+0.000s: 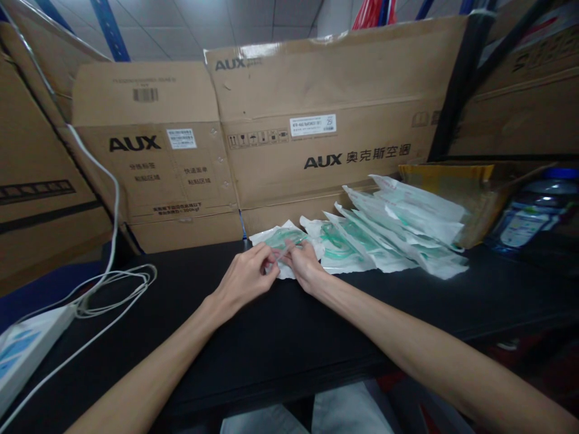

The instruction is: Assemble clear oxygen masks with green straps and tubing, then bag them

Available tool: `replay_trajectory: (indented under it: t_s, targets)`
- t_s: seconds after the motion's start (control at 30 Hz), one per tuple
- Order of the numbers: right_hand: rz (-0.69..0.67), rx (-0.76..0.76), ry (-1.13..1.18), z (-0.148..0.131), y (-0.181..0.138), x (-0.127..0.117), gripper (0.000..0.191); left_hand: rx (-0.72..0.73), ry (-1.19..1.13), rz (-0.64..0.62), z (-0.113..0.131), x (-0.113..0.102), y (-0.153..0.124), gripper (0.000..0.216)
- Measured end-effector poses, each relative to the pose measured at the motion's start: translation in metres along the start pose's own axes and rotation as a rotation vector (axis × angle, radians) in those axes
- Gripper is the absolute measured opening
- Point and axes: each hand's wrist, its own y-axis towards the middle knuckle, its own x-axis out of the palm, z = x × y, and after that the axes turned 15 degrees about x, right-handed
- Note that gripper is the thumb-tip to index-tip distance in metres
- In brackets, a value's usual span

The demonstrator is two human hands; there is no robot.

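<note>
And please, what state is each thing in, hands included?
Leftmost packet: lying, partly covered; sealed or opened unclear
Left hand: fingers curled, at leftmost packet
Right hand: fingers bent, at leftmost packet
Other packets: overlapping in a row
Bottle: standing, blue cap on
White cable: loosely looped
Cardboard panels: standing upright

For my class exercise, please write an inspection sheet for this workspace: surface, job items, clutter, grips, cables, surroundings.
Surface: black tabletop, things lying along its back and left.
Job items: one white-edged pouch with green contents at the hands; more pouches overlap in a row to its right.
Clutter: blue-capped bottle at the far right, beside a yellowish box; white power strip at the left.
Grips: left grip and right grip, both bare, close together at the nearest pouch, fingers bent; exactly what they pinch cannot be told.
Cables: white cable, loosely coiled beside the power strip.
Surroundings: AUX-printed cardboard stands behind the table.
</note>
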Motion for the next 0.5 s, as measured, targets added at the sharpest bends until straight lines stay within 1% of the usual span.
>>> replay_trajectory:
  t_s: [0.07, 0.2, 0.33, 0.4, 0.43, 0.5]
  targets:
    - [-0.002, 0.006, -0.007, 0.003, 0.0, -0.001, 0.026, 0.032, -0.025, 0.034, 0.003, 0.0, 0.0, 0.012]
    - [-0.044, -0.004, -0.039, 0.007, 0.001, -0.002, 0.02, 0.092, -0.065, 0.074, 0.011, 0.002, 0.001, 0.014]
    - [-0.083, -0.038, -0.048, 0.006, 0.002, -0.004, 0.024, 0.086, -0.096, 0.061, 0.015, 0.001, 0.004, 0.013]
    - [-0.103, -0.053, -0.035, 0.004, 0.002, -0.004, 0.027, 0.036, -0.137, 0.055, 0.014, 0.0, 0.005, 0.016]
    - [-0.112, -0.061, -0.023, 0.003, 0.002, -0.004, 0.029, -0.014, -0.171, 0.069, 0.012, 0.001, 0.005, 0.02]
    - [-0.133, -0.078, 0.009, 0.001, 0.003, -0.004, 0.034, -0.19, -0.267, 0.133, 0.006, 0.003, 0.005, 0.032]
